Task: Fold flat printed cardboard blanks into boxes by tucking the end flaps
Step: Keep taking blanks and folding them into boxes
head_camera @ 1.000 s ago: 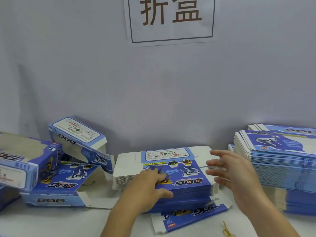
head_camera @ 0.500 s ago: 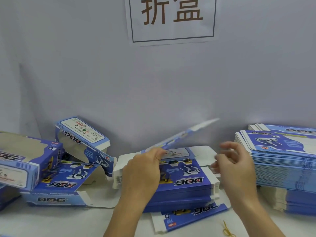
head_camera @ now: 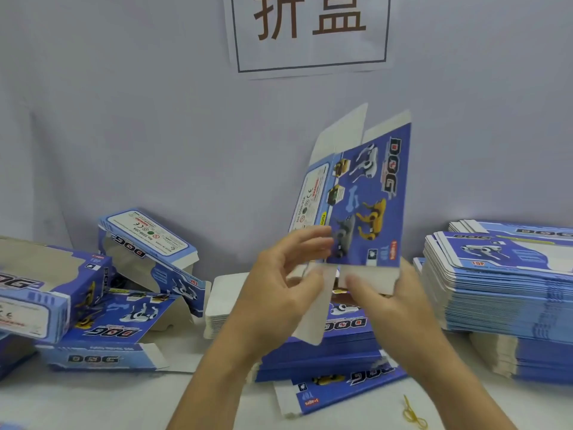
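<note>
- Flat blank (head_camera: pixel 369 200) held upright in the air in front of both hands, above the middle pile of blanks (head_camera: pixel 325 346); printed side faces the camera, long axis near vertical, leaning slightly right.
- Its white bottom flaps (head_camera: pixel 366 277) hang at hand level; white top flaps (head_camera: pixel 347 128) stand free above.
- Left hand (head_camera: pixel 279 293) grips the lower left edge, fingers curled over the printed face, thumb behind as far as I can tell.
- Right hand (head_camera: pixel 393 302) holds the bottom right flap; fingers blurred, grip looks like a light pinch.
- Both hands are at the bottom end, so that end is likely tucked first, once the blank is squared open.
- Finished boxes (head_camera: pixel 148 240) lie left; a tall stack of blanks (head_camera: pixel 496 290) right; rubber band (head_camera: pixel 414 414) on the table (head_camera: pixel 93 405); paper sign (head_camera: pixel 310 32) on the wall.
</note>
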`<move>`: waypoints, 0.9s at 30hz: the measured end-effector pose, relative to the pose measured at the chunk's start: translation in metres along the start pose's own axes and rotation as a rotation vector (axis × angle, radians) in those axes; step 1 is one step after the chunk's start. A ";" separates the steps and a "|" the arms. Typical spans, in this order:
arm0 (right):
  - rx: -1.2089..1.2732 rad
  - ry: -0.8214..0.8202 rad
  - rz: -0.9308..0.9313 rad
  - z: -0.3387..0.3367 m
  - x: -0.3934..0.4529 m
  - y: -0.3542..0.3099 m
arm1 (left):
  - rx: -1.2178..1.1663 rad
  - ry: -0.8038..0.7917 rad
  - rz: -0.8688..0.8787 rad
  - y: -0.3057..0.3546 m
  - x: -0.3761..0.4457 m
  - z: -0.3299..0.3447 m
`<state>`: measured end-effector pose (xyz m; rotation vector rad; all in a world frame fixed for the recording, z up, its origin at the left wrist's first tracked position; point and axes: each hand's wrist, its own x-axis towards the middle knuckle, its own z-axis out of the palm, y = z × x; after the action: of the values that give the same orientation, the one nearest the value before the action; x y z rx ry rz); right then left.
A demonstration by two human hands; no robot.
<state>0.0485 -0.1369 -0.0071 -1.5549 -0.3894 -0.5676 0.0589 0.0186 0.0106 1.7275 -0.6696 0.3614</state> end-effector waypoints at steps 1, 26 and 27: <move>0.047 0.043 0.044 -0.003 0.001 -0.003 | 0.133 0.038 0.024 -0.004 -0.001 0.000; -0.294 -0.350 -0.092 -0.004 0.000 -0.026 | 0.208 0.314 -0.211 -0.027 0.002 -0.007; -0.266 -0.367 -0.079 -0.008 0.001 -0.027 | 0.232 0.316 -0.225 -0.028 0.001 -0.009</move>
<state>0.0332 -0.1428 0.0154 -1.9130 -0.6776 -0.4035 0.0782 0.0309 -0.0083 1.8880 -0.2075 0.5564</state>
